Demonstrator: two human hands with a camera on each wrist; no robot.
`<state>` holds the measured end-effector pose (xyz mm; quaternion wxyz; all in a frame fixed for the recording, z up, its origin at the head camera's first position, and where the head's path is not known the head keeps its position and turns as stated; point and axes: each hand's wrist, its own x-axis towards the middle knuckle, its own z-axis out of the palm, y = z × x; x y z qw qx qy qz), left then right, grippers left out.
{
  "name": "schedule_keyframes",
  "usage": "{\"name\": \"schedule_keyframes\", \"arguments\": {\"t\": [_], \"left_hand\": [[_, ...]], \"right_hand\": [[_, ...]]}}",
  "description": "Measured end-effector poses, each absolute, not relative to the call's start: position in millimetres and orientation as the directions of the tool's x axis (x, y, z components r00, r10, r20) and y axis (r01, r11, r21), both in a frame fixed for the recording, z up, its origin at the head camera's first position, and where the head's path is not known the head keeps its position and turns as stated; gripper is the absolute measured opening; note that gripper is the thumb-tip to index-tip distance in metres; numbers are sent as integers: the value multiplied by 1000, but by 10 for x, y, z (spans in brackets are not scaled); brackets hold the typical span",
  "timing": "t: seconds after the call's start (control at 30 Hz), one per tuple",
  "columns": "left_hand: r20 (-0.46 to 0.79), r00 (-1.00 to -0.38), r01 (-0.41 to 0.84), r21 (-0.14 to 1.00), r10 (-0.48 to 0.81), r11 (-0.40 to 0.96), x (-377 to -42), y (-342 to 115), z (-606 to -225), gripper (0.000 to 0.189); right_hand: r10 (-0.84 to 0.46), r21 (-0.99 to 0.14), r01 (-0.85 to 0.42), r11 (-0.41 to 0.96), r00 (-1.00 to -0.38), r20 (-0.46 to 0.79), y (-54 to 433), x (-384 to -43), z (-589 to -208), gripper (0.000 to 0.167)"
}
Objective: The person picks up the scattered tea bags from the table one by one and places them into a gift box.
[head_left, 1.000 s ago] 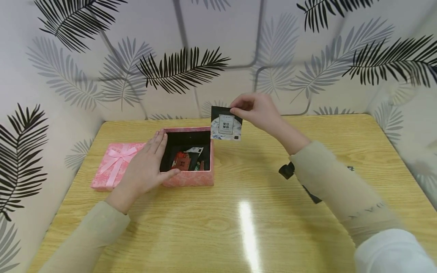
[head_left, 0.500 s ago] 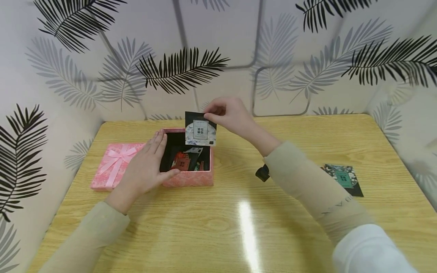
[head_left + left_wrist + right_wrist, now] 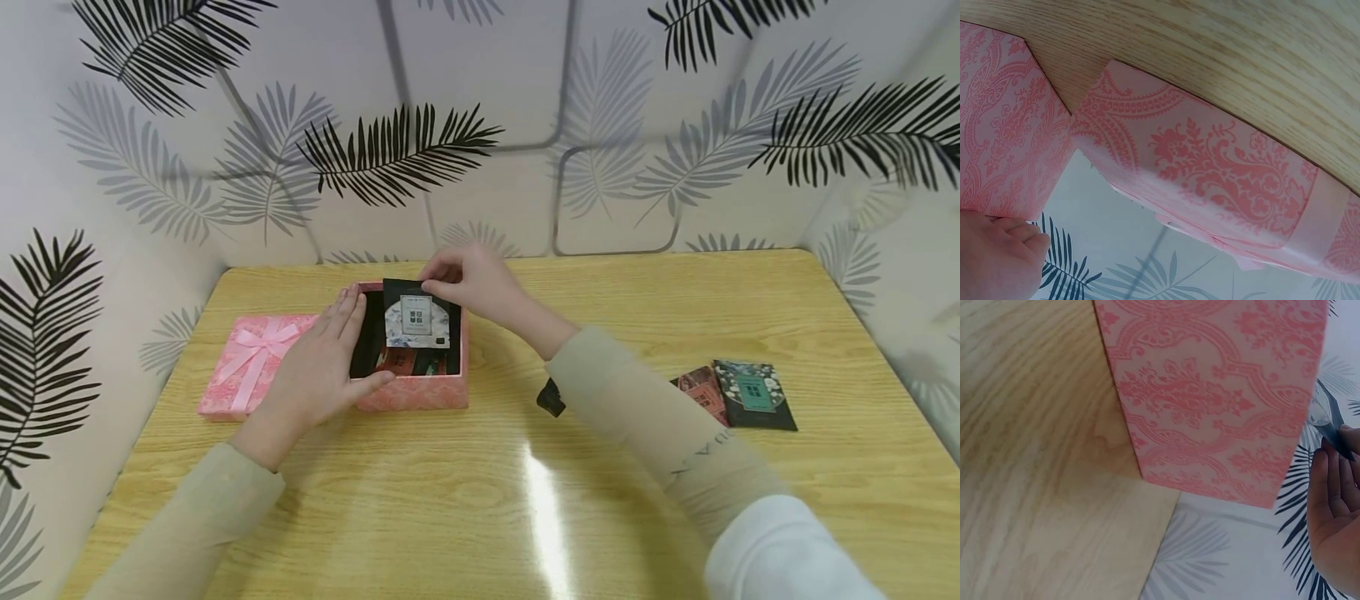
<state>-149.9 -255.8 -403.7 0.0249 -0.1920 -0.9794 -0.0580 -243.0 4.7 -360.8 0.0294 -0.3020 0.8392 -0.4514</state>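
Note:
My right hand (image 3: 480, 283) pinches a flat square packet (image 3: 417, 321), black on top with a white printed lower half, by its upper right corner. The packet hangs over the opening of a pink patterned box (image 3: 416, 393) with a black inside. Below it, a red packet (image 3: 396, 360) and part of a green-printed one show inside the box. My left hand (image 3: 318, 358) rests along the box's left side with fingers straight and thumb at the front rim. In the right wrist view, the packet (image 3: 1329, 415) shows edge-on beyond the box wall (image 3: 1197, 400).
Left of the box lies its pink lid (image 3: 228, 375) with a ribbon bow. On the right, a green-labelled packet (image 3: 756, 396) and a reddish packet (image 3: 701, 390) lie side by side. A small black object (image 3: 551, 400) is partly hidden by the right sleeve. A patterned wall stands behind the table.
My right hand has carried the packet left and down, from right of the box to over its opening. The packets on the right have come out from behind the arm. My left hand stays put.

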Motion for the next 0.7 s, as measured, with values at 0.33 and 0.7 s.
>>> {"name": "schedule_keyframes", "arguments": {"t": [0.33, 0.7], "left_hand": [[62, -926, 378, 98, 373, 921, -1497, -2559, -4030, 112], [63, -924, 382, 87, 378, 920, -1495, -2552, -4023, 111]], "right_hand": [[-577, -716, -502, 486, -799, 168, -70, -2403, -3742, 10], [-616, -545, -586, 600, -773, 153, -143, -2336, -3779, 12]]}}
